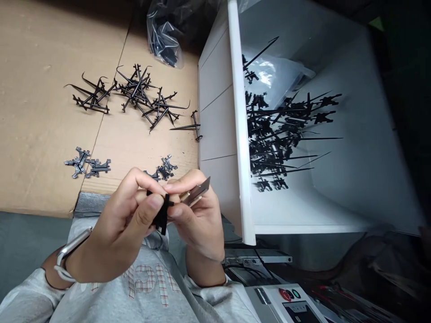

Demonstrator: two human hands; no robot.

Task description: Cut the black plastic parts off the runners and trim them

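My left hand (124, 220) pinches a small black plastic part (161, 214) between thumb and fingers, close to my chest. My right hand (198, 220) meets it from the right and holds a thin metal blade (197, 192), its edge next to the part. Both hands hover over the near edge of a cardboard sheet (40, 112). A band sits on my left wrist.
Black spiky plastic sprues (134, 92) and small trimmed pieces (88, 165) lie on the cardboard. A clear bag (164, 36) sits at the back. A white bin (240, 148) on the right holds several black parts (279, 134). A control box with buttons (289, 295) is at the lower right.
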